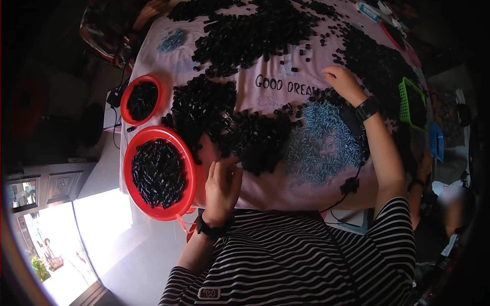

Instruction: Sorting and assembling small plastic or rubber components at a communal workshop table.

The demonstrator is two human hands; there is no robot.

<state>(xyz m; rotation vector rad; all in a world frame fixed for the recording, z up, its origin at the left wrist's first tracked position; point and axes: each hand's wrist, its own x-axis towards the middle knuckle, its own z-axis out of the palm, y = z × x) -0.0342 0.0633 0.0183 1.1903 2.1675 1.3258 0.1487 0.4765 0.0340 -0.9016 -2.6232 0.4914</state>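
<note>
My left hand [222,189] is at the table's near edge, between a large red basin [190,183] of small black pieces and a heap of black plastic parts [263,140]. Its fingers are bent together; what they hold, if anything, is too small to make out. Reaching farther out, my right hand [342,81] hovers over or rests on the pink cloth [265,64] beside scattered black parts. Those fingers are curled in and hide whatever may be inside. Below my right forearm spreads a pile of small, shiny bluish pieces [326,145].
A smaller red basin [157,107] with black pieces stands at the left. More black parts [255,33] cover the far side. At the right are a green basket [408,104] and a blue basket [436,142]. Other people's hands [152,9] show at the far left and right edge.
</note>
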